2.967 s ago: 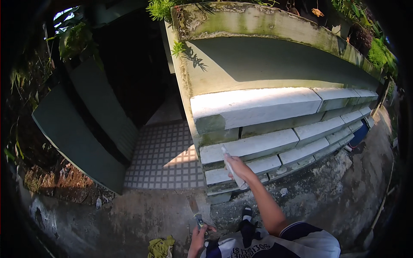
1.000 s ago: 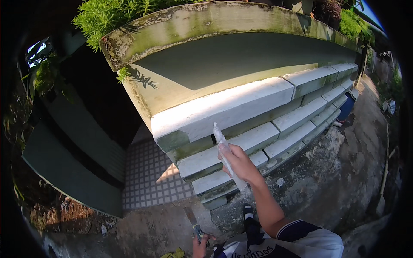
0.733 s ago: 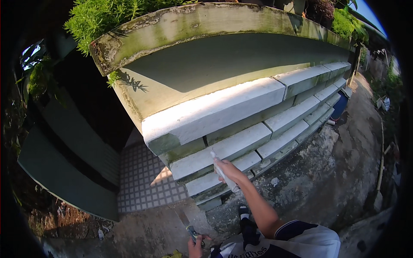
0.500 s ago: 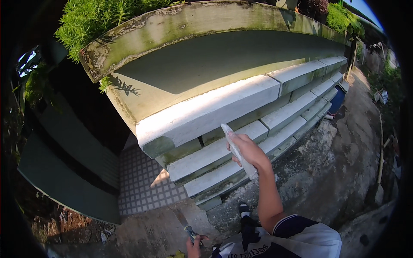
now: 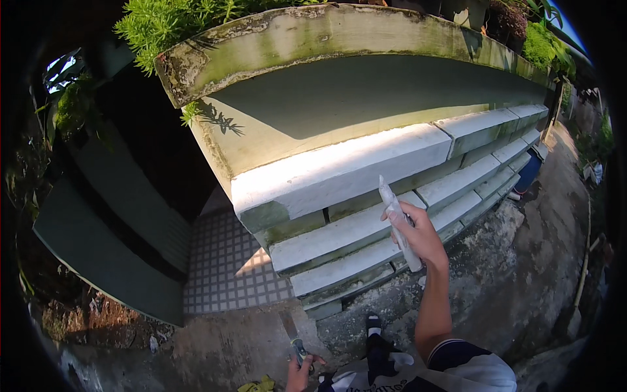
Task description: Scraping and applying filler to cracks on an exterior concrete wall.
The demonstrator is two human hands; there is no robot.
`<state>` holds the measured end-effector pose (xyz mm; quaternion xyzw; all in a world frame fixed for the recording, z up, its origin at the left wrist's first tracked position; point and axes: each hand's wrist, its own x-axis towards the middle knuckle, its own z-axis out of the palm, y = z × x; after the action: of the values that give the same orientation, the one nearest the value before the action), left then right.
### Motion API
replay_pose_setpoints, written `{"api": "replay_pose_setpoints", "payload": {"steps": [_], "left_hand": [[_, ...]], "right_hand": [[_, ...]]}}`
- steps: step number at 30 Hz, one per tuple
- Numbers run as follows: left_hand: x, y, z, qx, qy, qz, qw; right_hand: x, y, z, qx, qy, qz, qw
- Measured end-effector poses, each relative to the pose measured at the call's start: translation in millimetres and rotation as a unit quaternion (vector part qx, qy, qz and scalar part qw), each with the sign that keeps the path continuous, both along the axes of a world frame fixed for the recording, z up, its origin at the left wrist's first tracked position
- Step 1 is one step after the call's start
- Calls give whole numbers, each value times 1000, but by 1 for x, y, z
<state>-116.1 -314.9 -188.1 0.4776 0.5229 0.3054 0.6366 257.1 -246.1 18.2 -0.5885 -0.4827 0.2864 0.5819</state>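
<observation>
My right hand (image 5: 422, 235) is closed around a long, pale, pointed tube-like object (image 5: 386, 193), apparently crumpled plastic or paper, held in front of white-topped stepped ledges (image 5: 346, 163). Its tip appears over the face of the top block; whether it touches cannot be told. Low at the bottom, my left hand (image 5: 298, 374) grips a scraper (image 5: 300, 349) with a flat metal blade and a dark handle, over the concrete ground (image 5: 235, 346). The ledges have greenish stained sides and dark joints between blocks.
A mossy planter rim (image 5: 326, 32) with green plants (image 5: 144, 29) tops the wall. At left are a dark green panel (image 5: 111, 248) and a tiled floor (image 5: 228, 274) in a doorway. A blue barrel (image 5: 530, 168) stands at far right; a yellow cloth (image 5: 258, 385) lies below.
My right hand has moved rightward and up along the ledges with the pale object in it. My left hand still holds the scraper. The view has turned since three seconds ago.
</observation>
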Motion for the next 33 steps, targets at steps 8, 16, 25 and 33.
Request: {"api": "replay_pose_setpoints", "payload": {"steps": [8, 16, 25, 33], "left_hand": [[-12, 22, -42, 63, 20, -135, 989], [-1, 22, -17, 78, 20, -117, 990], [24, 43, -5, 84, 9, -121, 989], [66, 52, 48, 159, -19, -141, 977]], "right_hand": [[64, 90, 99, 80, -503, -108, 854], [72, 109, 77, 340, -575, -191, 720], [36, 78, 54, 481, -442, -96, 751], [-100, -13, -58, 100, -352, 263, 892]]}}
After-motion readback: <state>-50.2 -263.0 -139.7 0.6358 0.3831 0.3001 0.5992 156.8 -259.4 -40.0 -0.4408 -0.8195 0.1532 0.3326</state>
